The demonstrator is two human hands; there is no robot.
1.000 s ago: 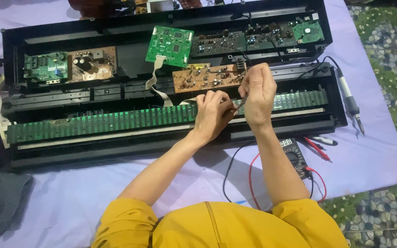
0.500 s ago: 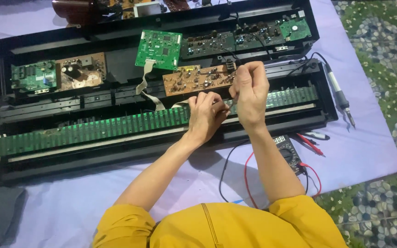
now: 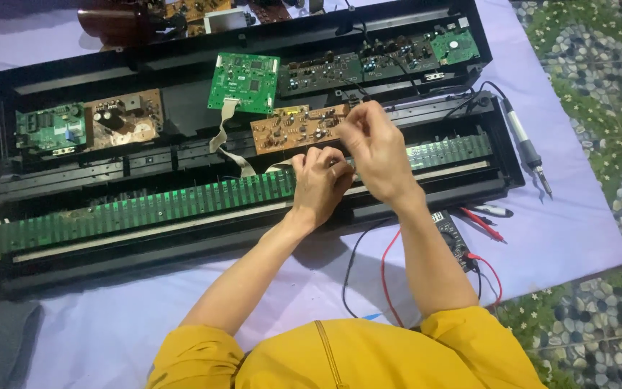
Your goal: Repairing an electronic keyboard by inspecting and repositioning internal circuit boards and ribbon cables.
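An opened electronic keyboard case [image 3: 59, 79] lies on a lilac cloth, with circuit boards inside. My left hand [image 3: 322, 184] is curled over the long green contact strip [image 3: 145, 209]. It sits at the end of a white ribbon cable [image 3: 226, 140] that runs down from a raised green board [image 3: 245, 81], and seems to grip that end. My right hand [image 3: 372, 148] touches the left one from the right. Its thumb and forefinger are pinched just below a brown circuit board [image 3: 289, 128]. What they pinch is too small to see.
A soldering iron [image 3: 525, 148] lies on the cloth right of the case. A multimeter [image 3: 451, 234] with red and black leads [image 3: 390, 266] sits by my right forearm. More boards [image 3: 88, 124] fill the case's left and back. Pebble flooring [image 3: 599, 72] borders the cloth.
My hands have stayed together over the strip, and the right one has lifted slightly toward the brown board. The view has shifted a little.
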